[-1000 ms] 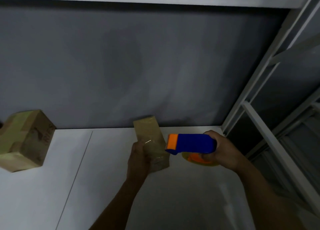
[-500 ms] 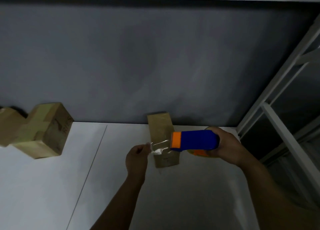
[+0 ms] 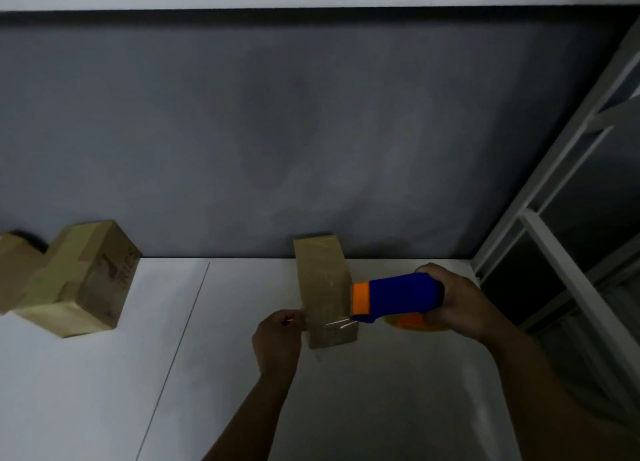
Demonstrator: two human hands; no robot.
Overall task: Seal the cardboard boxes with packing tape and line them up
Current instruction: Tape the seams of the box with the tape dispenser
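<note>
**A:** How many cardboard boxes do you count?

**B:** Three. A tall box (image 3: 323, 284) stands on the white table (image 3: 104, 391) between the two hands, just beside the left fingertips and against the nose of the tool the right hand carries. A second box (image 3: 86, 280) sits well off to the left of the left hand, with bands of tape crossing its top. A third box (image 3: 12, 273) lies just beside that one, farther left, and is cut by the frame edge.

**A:** And the hands?

**B:** Two. The left hand (image 3: 277, 339) has its fingers curled and pinches the end of one clear tape strip (image 3: 337, 324) at the tall box's left edge. The right hand (image 3: 457, 301) is wrapped round the one tape dispenser (image 3: 398, 296), which is blue with an orange front. An orange part shows under the palm.

**A:** Where does the strip run?

**B:** It runs from the left fingertips, low across the near face of the tall box, to the dispenser's front.

**A:** Any writing?

**B:** The second box has reddish letters "RIES" on the side that faces the hands, with a reddish mark below them. The tall box has a small print under the strip, too blurred to read.

**A:** Anything else?

**B:** One white metal rack (image 3: 540, 238) stands to the right of the right hand, and a grey wall (image 3: 311, 131) is beyond both hands.
</note>
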